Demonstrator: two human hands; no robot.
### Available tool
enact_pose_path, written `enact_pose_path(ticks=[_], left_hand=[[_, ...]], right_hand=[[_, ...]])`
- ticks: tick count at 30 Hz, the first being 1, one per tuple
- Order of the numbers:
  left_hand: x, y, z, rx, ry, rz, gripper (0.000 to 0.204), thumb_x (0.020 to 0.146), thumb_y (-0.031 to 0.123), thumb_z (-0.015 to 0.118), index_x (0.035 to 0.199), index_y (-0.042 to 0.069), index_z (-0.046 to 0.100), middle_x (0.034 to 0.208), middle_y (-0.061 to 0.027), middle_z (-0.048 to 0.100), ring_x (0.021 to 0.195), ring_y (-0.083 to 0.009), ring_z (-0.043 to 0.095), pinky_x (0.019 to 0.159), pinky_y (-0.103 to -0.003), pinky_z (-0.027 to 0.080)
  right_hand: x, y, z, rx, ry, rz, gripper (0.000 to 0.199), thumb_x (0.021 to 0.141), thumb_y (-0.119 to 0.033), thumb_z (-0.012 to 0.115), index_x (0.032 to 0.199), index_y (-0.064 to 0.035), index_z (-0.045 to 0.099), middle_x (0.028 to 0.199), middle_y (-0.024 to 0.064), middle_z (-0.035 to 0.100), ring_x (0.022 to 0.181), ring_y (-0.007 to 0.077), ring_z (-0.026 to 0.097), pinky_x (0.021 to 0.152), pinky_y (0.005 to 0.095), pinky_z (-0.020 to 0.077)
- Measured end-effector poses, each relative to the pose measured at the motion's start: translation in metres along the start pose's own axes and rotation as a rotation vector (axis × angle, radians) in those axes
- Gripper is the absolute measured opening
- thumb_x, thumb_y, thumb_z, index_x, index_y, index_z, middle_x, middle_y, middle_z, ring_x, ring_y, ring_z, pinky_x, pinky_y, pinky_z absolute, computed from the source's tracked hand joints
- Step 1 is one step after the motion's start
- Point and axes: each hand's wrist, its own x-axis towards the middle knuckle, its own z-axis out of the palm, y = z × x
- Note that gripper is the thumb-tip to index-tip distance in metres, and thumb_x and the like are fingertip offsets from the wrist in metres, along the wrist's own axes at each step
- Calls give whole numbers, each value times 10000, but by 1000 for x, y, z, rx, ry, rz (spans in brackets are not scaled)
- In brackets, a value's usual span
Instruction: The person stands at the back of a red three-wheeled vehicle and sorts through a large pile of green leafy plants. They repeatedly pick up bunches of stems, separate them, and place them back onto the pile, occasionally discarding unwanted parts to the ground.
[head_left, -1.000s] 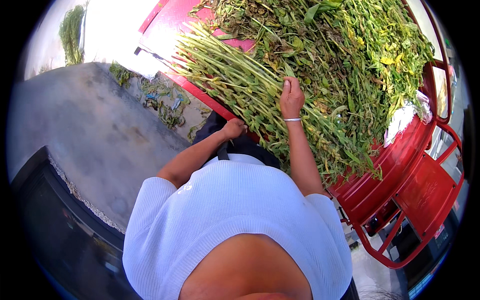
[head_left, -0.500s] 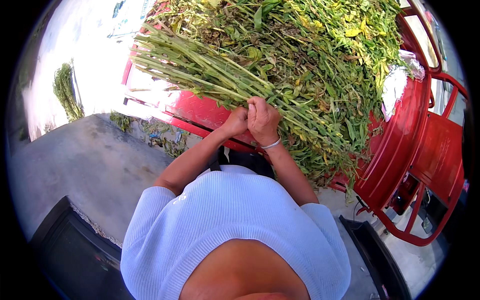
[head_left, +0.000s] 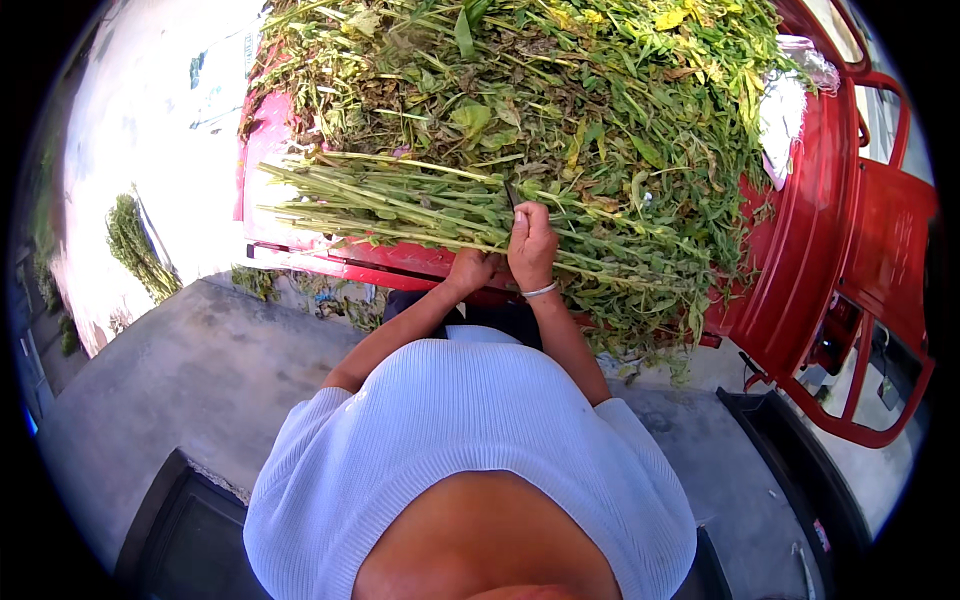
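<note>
A bundle of long green plant stalks (head_left: 400, 205) lies along the near edge of a red truck bed (head_left: 350, 252), its cut ends to the left and leafy tops to the right. My right hand (head_left: 533, 245), with a silver bangle at the wrist, is closed over the bundle's middle. From its top sticks a narrow dark blade, seemingly a knife (head_left: 513, 193); its handle is hidden in the fist. My left hand (head_left: 472, 272) is closed just beside it, at the bundle's near side. What its fingers grip is hidden.
Loose leafy plants (head_left: 560, 110) are heaped behind the bundle. A white cloth (head_left: 782, 120) lies at the heap's right, before the red cab frame (head_left: 880, 230). Another stalk bundle (head_left: 140, 245) stands on the ground at left. Dark panels (head_left: 205, 525) lie behind me.
My hands have moved apart slightly, the right now raised with the dark blade showing. The bundle has dropped flatter along the bed edge, and its left ends sit lower.
</note>
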Motion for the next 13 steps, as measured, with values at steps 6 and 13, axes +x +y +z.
enact_pose_path(ticks=[6,13], left_hand=[[-10,-11,3,-205,128,283,134,798,113,577,890,15,582,861,-150,619,799,-266,589,689,-371,453],[-9,-56,2,178,-335,79,367,743,161,635,1103,102,597,1030,-164,631,980,-274,594,824,-370,452]], right_hand=[[-13,-37,-4,11,13,-108,90,834,-89,553,911,-55,522,686,118,585,588,310,571,520,384,442],[-10,38,50,-178,-191,-292,141,808,-115,586,926,-60,532,738,133,599,652,323,590,566,395,473]])
